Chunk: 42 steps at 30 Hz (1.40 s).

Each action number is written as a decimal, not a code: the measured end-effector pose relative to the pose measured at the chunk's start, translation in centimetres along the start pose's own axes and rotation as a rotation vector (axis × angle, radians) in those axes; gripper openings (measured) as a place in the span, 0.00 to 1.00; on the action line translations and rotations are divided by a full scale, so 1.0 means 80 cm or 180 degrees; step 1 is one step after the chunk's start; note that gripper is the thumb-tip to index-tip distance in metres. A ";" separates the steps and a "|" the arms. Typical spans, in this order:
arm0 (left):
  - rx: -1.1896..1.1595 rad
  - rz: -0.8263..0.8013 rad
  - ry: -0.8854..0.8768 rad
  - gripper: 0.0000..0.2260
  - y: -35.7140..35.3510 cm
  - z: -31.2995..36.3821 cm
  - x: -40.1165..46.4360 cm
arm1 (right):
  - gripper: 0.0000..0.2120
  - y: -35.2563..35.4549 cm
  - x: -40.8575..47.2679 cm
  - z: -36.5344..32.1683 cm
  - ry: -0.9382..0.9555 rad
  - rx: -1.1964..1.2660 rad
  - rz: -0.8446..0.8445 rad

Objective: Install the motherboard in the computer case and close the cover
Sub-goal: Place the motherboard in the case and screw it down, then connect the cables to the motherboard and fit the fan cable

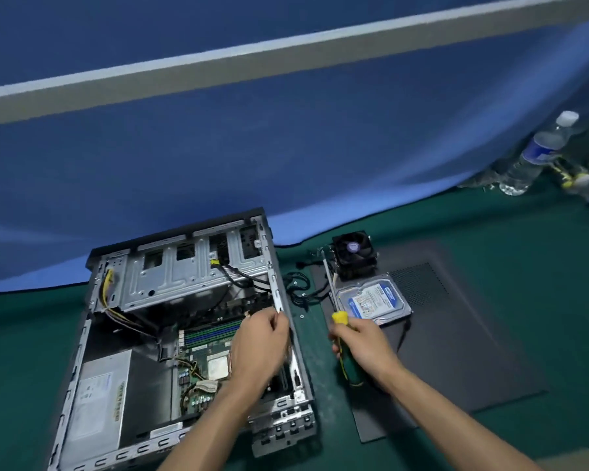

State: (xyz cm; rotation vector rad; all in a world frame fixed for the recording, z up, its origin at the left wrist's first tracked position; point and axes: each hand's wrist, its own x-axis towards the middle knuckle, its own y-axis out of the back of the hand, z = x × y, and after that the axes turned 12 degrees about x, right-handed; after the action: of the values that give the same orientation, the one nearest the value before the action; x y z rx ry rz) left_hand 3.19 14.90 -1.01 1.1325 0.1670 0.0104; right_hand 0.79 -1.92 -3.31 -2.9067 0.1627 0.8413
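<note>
An open computer case lies on a green mat, with the motherboard inside its right half. My left hand hovers over the board by the case's right wall, its fingers curled, perhaps pinching something small that I cannot make out. To the right of the case, my right hand grips a screwdriver with a yellow and green handle, its shaft pointing up and away. The dark case cover lies flat on the mat to the right.
A hard drive and a CPU cooler fan sit on the far part of the cover. Loose black cables lie between case and cover. Water bottles lie at far right. A power supply fills the case's near left.
</note>
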 end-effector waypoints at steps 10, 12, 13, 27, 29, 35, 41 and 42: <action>0.0742 0.0274 0.0145 0.21 -0.029 0.039 0.001 | 0.14 0.009 0.045 0.066 -0.0127 -0.2139 -0.0059; 0.0721 0.0304 0.0155 0.22 -0.033 0.036 0.002 | 0.15 0.001 0.054 0.067 -0.0112 -0.2301 -0.0126; 0.0717 0.0323 0.0147 0.22 -0.035 0.035 0.002 | 0.16 -0.002 0.058 0.067 -0.0123 -0.2384 -0.0156; 0.0176 0.0658 0.0059 0.25 -0.047 0.028 0.005 | 0.18 -0.006 0.083 0.069 -0.0043 -0.3366 -0.0167; 0.0085 0.0740 0.0048 0.25 -0.047 0.027 0.005 | 0.17 -0.004 0.084 0.058 0.0041 -0.3307 -0.0162; 0.0115 0.0701 0.0040 0.21 -0.039 0.024 0.011 | 0.15 -0.009 0.083 0.012 0.0367 -0.2477 -0.0221; 0.1244 0.0836 -0.0195 0.14 0.004 0.004 0.058 | 0.13 -0.037 0.073 -0.032 0.0668 -0.1569 -0.0239; 0.1447 0.0810 -0.0219 0.18 0.010 -0.003 0.068 | 0.12 -0.044 0.070 -0.037 0.0715 -0.1456 -0.0243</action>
State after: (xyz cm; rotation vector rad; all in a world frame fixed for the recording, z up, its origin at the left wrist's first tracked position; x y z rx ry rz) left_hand 8.61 15.94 -1.08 1.5999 -0.0413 0.1663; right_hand 7.53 0.75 -3.59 -3.4039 -0.1430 0.6017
